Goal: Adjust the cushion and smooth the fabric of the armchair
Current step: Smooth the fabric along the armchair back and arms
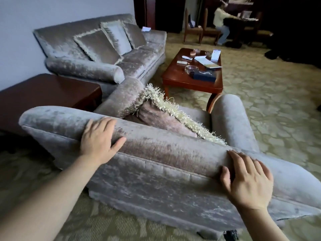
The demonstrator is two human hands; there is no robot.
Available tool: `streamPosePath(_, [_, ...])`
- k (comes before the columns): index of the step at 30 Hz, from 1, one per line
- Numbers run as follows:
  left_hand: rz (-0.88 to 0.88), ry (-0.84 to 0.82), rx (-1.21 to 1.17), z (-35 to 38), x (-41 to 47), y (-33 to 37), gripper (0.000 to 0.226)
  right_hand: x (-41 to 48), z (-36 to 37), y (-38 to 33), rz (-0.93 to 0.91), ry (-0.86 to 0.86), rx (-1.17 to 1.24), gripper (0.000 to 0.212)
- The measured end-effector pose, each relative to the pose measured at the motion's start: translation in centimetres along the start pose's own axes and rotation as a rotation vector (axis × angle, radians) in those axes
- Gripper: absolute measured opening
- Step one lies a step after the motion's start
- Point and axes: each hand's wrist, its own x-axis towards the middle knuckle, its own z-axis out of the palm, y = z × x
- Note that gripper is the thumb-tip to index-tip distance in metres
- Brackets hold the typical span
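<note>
While hands (99, 138) (246, 181) press flat, open on armchair (156, 164) top edge, cushion (161, 117) leans inside.

Crushed-velvet armchair (156, 153), fringed cushion (156, 117), glossy wood coffee table (178, 79)

sofa (97, 49) | coffee table (182, 79), possibly ashtray (190, 68) | side table (43, 91)

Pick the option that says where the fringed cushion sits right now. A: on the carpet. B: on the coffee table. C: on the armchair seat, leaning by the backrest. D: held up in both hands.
C: the fringed cushion rests inside the armchair, and both hands lie flat on the backrest top.
</note>
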Motion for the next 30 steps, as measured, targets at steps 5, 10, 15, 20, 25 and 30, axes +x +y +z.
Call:
streamPosePath(5, [0.041,0.124,-0.054,0.9,0.2,-0.4,0.065,0.8,-0.5,-2.7,0.261,-0.051,-0.042,0.042])
streamPosePath(10, [0.089,0.076,-0.125,0.3,0.3,-0.7,0.064,2.9,1.4,-17.9,0.229,-0.161,0.050,0.052])
streamPosePath(15, [0.205,0.112,-0.302,-1.7,1.9,-7.1,0.038,7.1,4.1,-33.1,0.053,-0.311,0.146,0.042])
streamPosePath(20, [0.192,0.088,-0.126,-0.6,3.4,-17.2,0.054,8.2,6.3,-39.5,-0.002,-0.307,0.113,0.042])
streamPosePath(25, [0.309,0.111,-0.127,0.9,6.6,-18.9,0.053,10.0,8.9,-39.9,0.011,-0.117,0.126,0.030])
streamPosePath(30, [0.265,0.057,-0.141,0.1,5.7,-19.3,0.054,9.1,8.3,-40.8,0.006,-0.126,0.117,0.030])
